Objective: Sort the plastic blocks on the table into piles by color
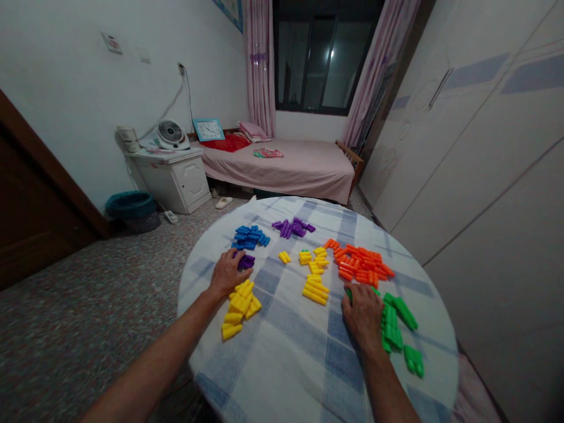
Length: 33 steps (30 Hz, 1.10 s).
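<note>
Left hand: the left hand (227,271) lies palm down near the left edge of the table, its fingers curled closed around a purple cluster (247,261), which peeks out beyond the fingertips.
Right hand: the right hand (363,314) lies open and flat, palm down, on the inner edge of the green pieces (396,320), fingers spread as if to pin or gather them.
Nearest heaps: a yellow heap (240,308) touches the left wrist side. A second yellow group (315,288) lies between the two hands.
Other colours: orange pieces (361,264) sit just beyond the green ones, blue pieces (250,236) just beyond the left hand, and a purple heap (293,227) farthest away. Each colour is bunched on its own, so the purple cluster beside the yellow looks out of place.
Surface: a round table (286,352) under a blue-and-white checked cloth.
Room: a pink bed (286,167) stands behind the table under a dark window (324,56). A white cabinet (176,176) with a fan (171,134) on it stands on the left, and a wardrobe (484,147) on the right.
</note>
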{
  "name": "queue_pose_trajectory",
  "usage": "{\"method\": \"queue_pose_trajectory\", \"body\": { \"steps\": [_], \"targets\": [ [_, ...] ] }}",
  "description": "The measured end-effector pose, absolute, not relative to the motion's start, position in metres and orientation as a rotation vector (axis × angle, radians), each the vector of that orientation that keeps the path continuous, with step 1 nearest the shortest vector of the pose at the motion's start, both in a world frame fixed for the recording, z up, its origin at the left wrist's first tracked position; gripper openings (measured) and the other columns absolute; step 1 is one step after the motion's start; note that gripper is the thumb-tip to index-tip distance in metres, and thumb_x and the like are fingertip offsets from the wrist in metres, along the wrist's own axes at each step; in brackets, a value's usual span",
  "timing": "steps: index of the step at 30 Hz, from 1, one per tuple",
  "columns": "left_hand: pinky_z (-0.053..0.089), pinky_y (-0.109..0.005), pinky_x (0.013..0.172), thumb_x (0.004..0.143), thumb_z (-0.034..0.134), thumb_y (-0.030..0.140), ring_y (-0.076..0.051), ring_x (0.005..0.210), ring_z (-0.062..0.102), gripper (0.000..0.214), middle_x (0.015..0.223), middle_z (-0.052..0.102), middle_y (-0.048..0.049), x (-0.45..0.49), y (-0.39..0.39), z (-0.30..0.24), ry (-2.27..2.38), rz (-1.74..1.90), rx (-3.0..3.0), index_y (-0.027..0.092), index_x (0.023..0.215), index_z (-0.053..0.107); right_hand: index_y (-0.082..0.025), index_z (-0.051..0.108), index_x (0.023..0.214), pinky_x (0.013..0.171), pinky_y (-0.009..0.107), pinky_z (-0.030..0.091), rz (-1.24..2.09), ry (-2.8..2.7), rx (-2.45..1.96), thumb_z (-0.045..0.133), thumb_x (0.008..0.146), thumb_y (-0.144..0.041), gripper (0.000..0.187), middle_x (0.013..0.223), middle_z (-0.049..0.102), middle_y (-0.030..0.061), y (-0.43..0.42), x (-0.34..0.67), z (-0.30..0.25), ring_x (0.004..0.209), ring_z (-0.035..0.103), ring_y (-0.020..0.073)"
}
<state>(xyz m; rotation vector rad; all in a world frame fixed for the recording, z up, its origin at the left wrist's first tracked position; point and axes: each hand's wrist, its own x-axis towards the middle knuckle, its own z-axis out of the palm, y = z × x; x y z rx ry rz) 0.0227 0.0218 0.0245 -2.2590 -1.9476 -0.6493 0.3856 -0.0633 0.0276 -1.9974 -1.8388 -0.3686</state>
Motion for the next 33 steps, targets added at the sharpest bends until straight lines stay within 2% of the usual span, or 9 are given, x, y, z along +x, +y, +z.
{"method": "queue_pose_trajectory", "body": {
  "steps": [8,14,17,23,28,33],
  "targets": [
    [0.046,-0.034,0.092,0.078,0.053,0.023,-0.023,0.109,0.052,0.035,0.123,0.053,-0.0074,0.025,0.022,0.025,-1.889,-0.692,-2.307,0.024,0.113,0.058,-0.020,0.062,0.103,0.091,0.038,0.028,-0.372,-1.836,-1.992,0.046,0.083,-0.019,0.026,0.102,0.062,0.0064,-0.063,0.386,0.027,0.103,0.049,0.0230],
    [0.046,-0.037,0.092,0.076,0.062,0.045,-0.026,0.113,0.050,0.048,0.130,0.050,-0.0067,0.028,0.023,0.029,-1.877,-0.673,-2.344,0.029,0.120,0.055,-0.020,0.062,0.103,0.091,0.038,0.029,-0.382,-1.840,-1.998,0.046,0.083,-0.020,0.025,0.102,0.062,0.0063,-0.063,0.386,0.028,0.103,0.050,0.0228],
    [0.048,-0.038,0.088,0.076,0.061,0.049,-0.027,0.109,0.051,0.048,0.126,0.052,-0.0075,0.031,0.028,0.029,-1.873,-0.648,-2.348,0.029,0.119,0.057,-0.018,0.062,0.103,0.091,0.037,0.030,-0.397,-1.867,-1.991,0.046,0.084,-0.020,0.026,0.102,0.062,0.0071,-0.062,0.388,0.027,0.102,0.050,0.0227],
    [0.047,-0.038,0.089,0.079,0.059,0.038,-0.026,0.108,0.051,0.032,0.127,0.051,-0.0078,0.037,0.037,0.023,-1.982,-0.690,-2.195,0.028,0.109,0.063,-0.019,0.062,0.102,0.091,0.036,0.032,-0.435,-1.915,-1.960,0.046,0.083,-0.020,0.025,0.102,0.064,0.0076,-0.058,0.395,0.021,0.102,0.052,0.0229],
    [0.048,-0.036,0.089,0.077,0.059,0.032,-0.025,0.107,0.054,0.032,0.121,0.053,-0.0078,0.037,0.036,0.018,-1.973,-0.750,-2.179,0.028,0.108,0.063,-0.020,0.062,0.103,0.093,0.039,0.035,-0.494,-1.938,-1.918,0.045,0.083,-0.023,0.026,0.104,0.064,0.0082,-0.056,0.404,0.008,0.105,0.052,0.0249],
    [0.050,-0.033,0.083,0.076,0.058,0.028,-0.022,0.100,0.058,0.033,0.119,0.052,-0.0074,0.037,0.036,0.019,-2.047,-0.761,-2.175,0.030,0.109,0.063,-0.020,0.064,0.103,0.096,0.042,0.035,-0.550,-1.945,-1.857,0.045,0.082,-0.028,0.029,0.106,0.065,0.0089,-0.054,0.409,0.000,0.107,0.053,0.0269]
  ]
}}
